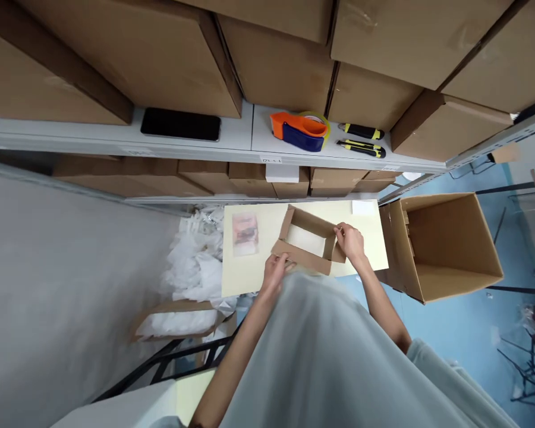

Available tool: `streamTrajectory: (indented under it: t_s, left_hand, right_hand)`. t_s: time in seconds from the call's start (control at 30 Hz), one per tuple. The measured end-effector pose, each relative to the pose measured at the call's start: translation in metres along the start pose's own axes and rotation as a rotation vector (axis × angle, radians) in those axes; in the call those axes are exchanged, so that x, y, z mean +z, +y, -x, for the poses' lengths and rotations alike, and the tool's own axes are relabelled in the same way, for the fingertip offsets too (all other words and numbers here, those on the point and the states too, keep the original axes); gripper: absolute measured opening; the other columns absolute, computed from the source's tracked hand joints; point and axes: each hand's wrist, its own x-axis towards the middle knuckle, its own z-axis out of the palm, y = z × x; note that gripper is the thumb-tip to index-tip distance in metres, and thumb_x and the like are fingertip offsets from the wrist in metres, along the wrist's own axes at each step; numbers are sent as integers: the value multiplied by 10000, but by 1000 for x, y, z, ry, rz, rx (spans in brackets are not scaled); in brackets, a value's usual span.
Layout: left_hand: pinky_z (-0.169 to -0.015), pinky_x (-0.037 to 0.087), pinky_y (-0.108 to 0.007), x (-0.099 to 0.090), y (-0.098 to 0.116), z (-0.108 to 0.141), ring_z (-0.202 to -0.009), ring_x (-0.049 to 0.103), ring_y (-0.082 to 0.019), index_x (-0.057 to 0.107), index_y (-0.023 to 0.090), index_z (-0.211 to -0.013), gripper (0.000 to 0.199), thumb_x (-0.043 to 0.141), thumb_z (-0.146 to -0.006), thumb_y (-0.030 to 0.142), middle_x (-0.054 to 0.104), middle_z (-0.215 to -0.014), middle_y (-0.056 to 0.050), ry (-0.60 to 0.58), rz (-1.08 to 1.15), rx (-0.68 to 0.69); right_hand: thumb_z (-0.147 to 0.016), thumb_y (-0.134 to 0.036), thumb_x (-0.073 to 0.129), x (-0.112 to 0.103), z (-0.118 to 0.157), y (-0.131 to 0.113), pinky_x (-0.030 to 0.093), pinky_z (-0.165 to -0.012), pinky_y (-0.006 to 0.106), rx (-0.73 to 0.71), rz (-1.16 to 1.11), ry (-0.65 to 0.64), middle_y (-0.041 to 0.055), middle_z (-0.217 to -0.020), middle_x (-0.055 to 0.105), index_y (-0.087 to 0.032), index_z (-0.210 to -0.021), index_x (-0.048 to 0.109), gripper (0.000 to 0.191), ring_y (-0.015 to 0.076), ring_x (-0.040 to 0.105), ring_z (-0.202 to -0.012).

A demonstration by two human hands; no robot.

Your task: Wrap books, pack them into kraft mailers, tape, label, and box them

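Note:
A small brown cardboard box (311,222) sits over the pale yellow table (267,282), with its top open and its flaps folded out. The fingers of my left hand (276,271) are closed on its near left flap. At the right end, my right hand (350,242) pinches the box wall and flap. A pale surface shows inside; I cannot tell whether it is the box bottom or the tabletop. To the left of the box lies a flat packet (245,234) with a reddish print. A white slip (364,207) rests at the table's back right.
A tall open carton (455,246) stands right of the table. Crumpled plastic wrap (196,249) is heaped at the left. The shelf above holds a phone (181,125), an orange tape dispenser (298,129), two box cutters (362,139) and several cartons (276,65).

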Motion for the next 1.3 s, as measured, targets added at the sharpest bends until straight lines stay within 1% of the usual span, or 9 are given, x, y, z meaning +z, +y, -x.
streamTrajectory:
  t_s: [0.2, 0.33, 0.47, 0.57, 0.7, 0.87, 1.07, 1.2, 1.3]
  left_hand:
    - [-944, 658, -423, 2, -38, 18, -1050, 777, -291, 711, 194, -847, 276, 855, -690, 370, 799, -961, -96, 57, -150, -64]
    - [-1101, 601, -527, -7, -46, 19, -1228, 737, -351, 721, 172, -1153, 515, 889, -707, 369, 783, -1226, -158, 135, -247, -42]
    - [-1210, 535, -547, -11, -38, 16, -1516, 552, -368, 514, 228, -1568, 895, 886, -764, 360, 501, -1669, -197, 206, -481, 317]
    - [-1277, 477, -569, -8, -20, 12, -1615, 446, -365, 503, 277, -1616, 799, 812, -887, 384, 439, -1725, -169, 141, -761, 653]
    - [-1341, 385, -604, 0, 8, 4, -1628, 434, -368, 537, 281, -1608, 690, 753, -958, 367, 471, -1730, -144, 38, -977, 835]
    - [-1351, 367, -582, 6, 22, -4, -1650, 408, -360, 481, 265, -1663, 779, 756, -975, 504, 463, -1755, -142, -162, -1073, 823]
    - [-1368, 318, -603, -10, 14, -6, -1717, 232, -432, 411, 259, -1715, 1179, 962, -724, 582, 382, -1804, -158, -387, -1249, 681]
    - [-1335, 391, -522, -17, 13, -8, -1624, 459, -373, 498, 246, -1654, 850, 802, -916, 539, 581, -1664, -156, -316, -1144, 668]
    - [-1222, 519, -505, -14, 22, -13, -1455, 642, -354, 320, 238, -1744, 930, 746, -966, 519, 539, -1672, -202, -155, -983, 704]
  right_hand:
    - [-1119, -321, 544, -9, -53, 14, 465, -866, 335, -199, 40, -52, 92, -1044, 795, -232, -1195, 765, 250, 268, 702, -972]
    - [-1079, -350, 610, -2, -60, 29, 487, -1057, 427, -302, -38, 13, 150, -1166, 761, -193, -1168, 795, 258, 326, 658, -1164]
    - [-1045, -491, 654, 0, -48, 43, 553, -1006, 446, -170, -233, 11, 199, -1408, 694, -164, -1427, 680, 503, 315, 714, -1102]
    - [-1036, -617, 607, -2, -33, 52, 592, -886, 419, -61, -432, -21, 159, -1289, 761, -170, -1520, 573, 659, 257, 742, -873]
    - [-1040, -601, 565, 5, -15, 52, 605, -832, 384, -75, -627, -16, 105, -1131, 814, -193, -1433, 589, 566, 248, 774, -867]
    - [-1047, -475, 563, 22, -1, 36, 635, -846, 367, -131, -694, -78, 106, -1210, 823, -230, -1276, 651, 347, 225, 793, -904]
    - [-1056, -423, 528, 25, 7, 40, 640, -930, 382, -148, -665, -122, 98, -1241, 822, -244, -1187, 716, 291, 239, 803, -1048]
    - [-1026, -524, 589, 23, 12, 53, 654, -875, 409, -94, -672, 13, 152, -1311, 782, -220, -1419, 650, 501, 258, 786, -1012]
    - [-1003, -552, 642, 21, 11, 54, 651, -939, 440, -153, -642, 64, 192, -1515, 649, -241, -1672, 448, 763, 278, 747, -1158]
